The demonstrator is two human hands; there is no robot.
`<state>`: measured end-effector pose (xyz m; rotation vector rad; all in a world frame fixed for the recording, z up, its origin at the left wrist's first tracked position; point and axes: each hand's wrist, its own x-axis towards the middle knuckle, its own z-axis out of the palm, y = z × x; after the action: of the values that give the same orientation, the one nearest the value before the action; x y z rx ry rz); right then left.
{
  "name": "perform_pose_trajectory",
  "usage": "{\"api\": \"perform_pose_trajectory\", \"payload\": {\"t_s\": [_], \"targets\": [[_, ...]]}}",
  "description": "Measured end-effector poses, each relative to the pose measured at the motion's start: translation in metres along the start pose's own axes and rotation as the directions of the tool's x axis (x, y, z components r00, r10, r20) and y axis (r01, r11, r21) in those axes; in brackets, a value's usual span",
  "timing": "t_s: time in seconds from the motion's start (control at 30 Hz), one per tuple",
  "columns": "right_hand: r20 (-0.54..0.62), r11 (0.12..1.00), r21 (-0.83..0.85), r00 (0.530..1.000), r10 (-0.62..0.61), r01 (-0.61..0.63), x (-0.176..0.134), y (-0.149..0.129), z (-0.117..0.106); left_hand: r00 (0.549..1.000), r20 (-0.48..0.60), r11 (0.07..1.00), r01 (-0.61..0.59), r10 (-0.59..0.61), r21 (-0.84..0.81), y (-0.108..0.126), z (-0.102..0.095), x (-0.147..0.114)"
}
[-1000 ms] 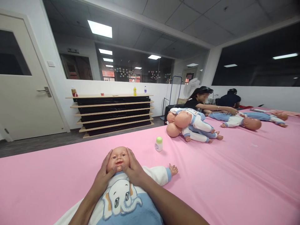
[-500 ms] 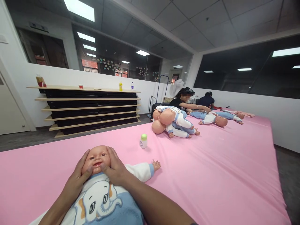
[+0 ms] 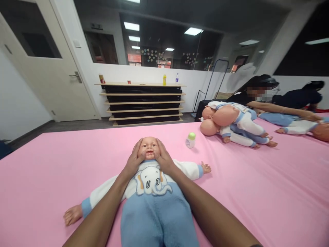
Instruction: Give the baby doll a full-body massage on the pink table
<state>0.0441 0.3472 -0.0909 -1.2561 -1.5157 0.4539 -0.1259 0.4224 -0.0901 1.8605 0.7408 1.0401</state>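
A baby doll (image 3: 154,209) lies on its back on the pink-covered table (image 3: 241,192), dressed in a white top with an elephant face and blue trousers. Its arms stretch out to both sides. My left hand (image 3: 133,162) cups one side of the doll's head, fingers along the temple and thumb at the cheek. On the opposite side my right hand (image 3: 165,160) holds the head in the same way. Beyond the doll's outstretched arm on the right stands a small white bottle with a green cap (image 3: 190,140).
Several similar dolls (image 3: 231,120) are piled at the table's far right. Behind them a person (image 3: 257,92) reaches across another doll (image 3: 295,125), with a second person (image 3: 298,97) further off. Stacked boards (image 3: 144,103) holding bottles stand against the wall; a door (image 3: 53,68) is at left.
My view has swung left and tipped down, bringing the doll's legs and other arm into sight. Both hands remain on the doll's head.
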Motion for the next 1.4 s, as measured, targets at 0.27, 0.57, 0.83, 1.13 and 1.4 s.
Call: {"api": "perform_pose_trajectory", "payload": {"t_s": [0.27,0.57,0.83,1.13,1.4], "targets": [[0.019,1.000,0.008,1.000,0.015,-0.015,-0.0001,0.0008,-0.0004,0.999,0.020,0.998,-0.036,0.037,-0.052,0.0032,0.0016,0.0003],[0.022,0.999,0.009,0.999,-0.035,0.035,0.0020,0.0027,-0.0007,0.998,0.007,0.998,-0.057,0.057,0.013,0.0075,0.0006,-0.0034],[0.047,1.000,0.013,0.999,0.013,-0.014,0.0023,-0.0010,-0.0025,0.995,0.034,0.993,-0.090,0.093,-0.083,0.0003,-0.0004,0.0030],[0.068,1.000,0.020,0.998,-0.006,0.004,0.0018,0.0012,-0.0026,0.998,0.033,0.998,-0.058,0.059,-0.036,0.0081,0.0021,-0.0029],[0.027,1.000,-0.008,1.000,0.004,-0.004,0.0004,0.0014,-0.0006,0.998,0.018,0.997,-0.053,0.054,-0.049,0.0003,-0.0007,0.0006]]}}
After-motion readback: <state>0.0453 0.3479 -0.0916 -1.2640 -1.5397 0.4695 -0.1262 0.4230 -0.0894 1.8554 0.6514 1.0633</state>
